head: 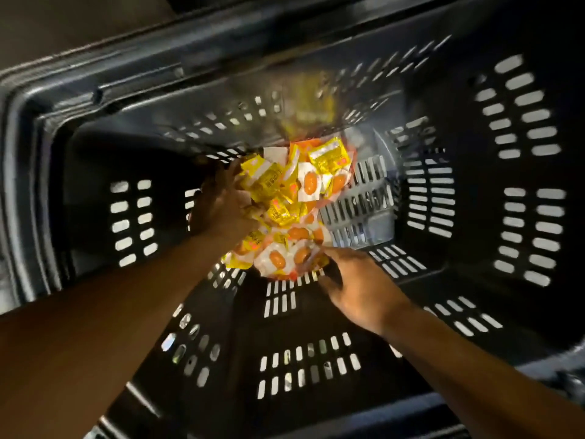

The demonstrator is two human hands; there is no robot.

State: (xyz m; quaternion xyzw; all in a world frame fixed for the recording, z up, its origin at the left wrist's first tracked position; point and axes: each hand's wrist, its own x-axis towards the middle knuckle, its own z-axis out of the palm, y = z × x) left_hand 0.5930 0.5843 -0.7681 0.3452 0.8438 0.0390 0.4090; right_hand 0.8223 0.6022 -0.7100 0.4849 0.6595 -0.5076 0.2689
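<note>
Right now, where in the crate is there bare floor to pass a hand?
Bare slotted floor shows only right of the snack packets, bordered by the crate's right wall. The left is crowded: the left hand touches the pile there, the right hand its near edge.

Looks dim overall. Beyond the far rim of a dark slotted basket [221,71], at top left, a strip of dull brown surface [79,23], blurred, floor or wall unclear. Pale brightness through the slots [519,99] on every side, strongest at right.
</note>
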